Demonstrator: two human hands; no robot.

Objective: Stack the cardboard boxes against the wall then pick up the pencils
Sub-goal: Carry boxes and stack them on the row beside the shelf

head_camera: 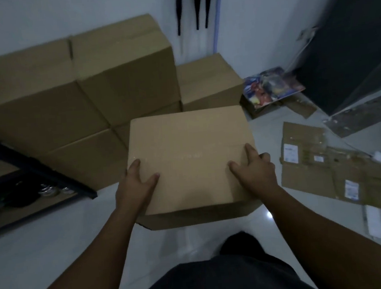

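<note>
Fingers of the left hand wrap the left edge of a cardboard box, thumb on top. The right hand grips the opposite edge likewise, holding it before the body, seemingly clear of the floor. At the left, stacked boxes already stand against the wall, with a lower box to their right. Flattened cardboard lies further right. No pencils show, so that step looks untouched.
</note>
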